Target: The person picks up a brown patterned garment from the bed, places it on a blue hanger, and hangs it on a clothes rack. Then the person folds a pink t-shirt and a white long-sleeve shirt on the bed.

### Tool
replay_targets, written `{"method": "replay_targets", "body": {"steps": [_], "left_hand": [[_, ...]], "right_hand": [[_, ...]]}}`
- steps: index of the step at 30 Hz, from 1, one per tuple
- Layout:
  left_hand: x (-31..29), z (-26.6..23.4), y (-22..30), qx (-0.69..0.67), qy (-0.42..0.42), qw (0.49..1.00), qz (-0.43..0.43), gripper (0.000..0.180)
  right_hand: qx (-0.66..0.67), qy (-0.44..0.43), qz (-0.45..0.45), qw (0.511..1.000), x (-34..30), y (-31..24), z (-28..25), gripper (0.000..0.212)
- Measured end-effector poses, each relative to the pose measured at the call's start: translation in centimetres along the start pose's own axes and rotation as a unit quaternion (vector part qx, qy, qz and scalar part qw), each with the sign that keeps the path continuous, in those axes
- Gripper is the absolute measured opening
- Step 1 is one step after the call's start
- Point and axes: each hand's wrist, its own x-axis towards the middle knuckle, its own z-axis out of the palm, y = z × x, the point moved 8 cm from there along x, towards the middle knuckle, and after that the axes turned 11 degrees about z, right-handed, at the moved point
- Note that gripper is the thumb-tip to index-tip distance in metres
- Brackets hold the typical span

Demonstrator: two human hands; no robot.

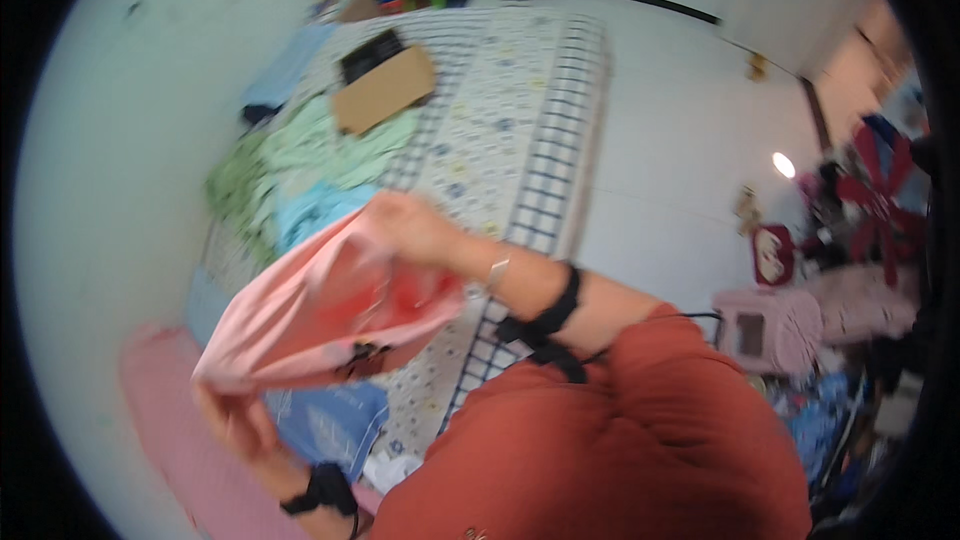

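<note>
1. Head view: left hand (232,418) gripped the lower end of a pink garment (320,315), fingers closed on the cloth.
2. Right hand (415,228) clutched the garment's upper end; picture blurred.
3. Garment hung stretched between both hands, above the bed (520,120).
4. Folded green clothes (300,155) lay on the bed, with a cardboard piece (385,88) beyond them.

Pink garment (320,305); blue-checked floral bedsheet (520,120); rust-red sleeve (640,420); brown cardboard (385,90).
</note>
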Motion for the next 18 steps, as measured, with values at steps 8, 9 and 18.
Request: {"method": "replay_targets", "body": {"steps": [8,9,18], "left_hand": [[-6.2,-4.1,-1.1,-0.051,0.382,0.921,0.051,0.046],[-5.8,-2.9,0.0,-0.063,0.361,0.927,0.078,0.051],[-9.3,4.8,-10.1,0.009,0.211,0.923,-0.321,0.072]], "right_hand": [[0.116,-0.156,0.102,0.976,-1.8,-8.0,0.6,0.017],[0.169,-0.181,0.100,0.964,-2.0,-9.1,1.0,0.017],[0.234,-0.301,0.222,0.898,-3.2,-5.2,13.2,0.013]]}}
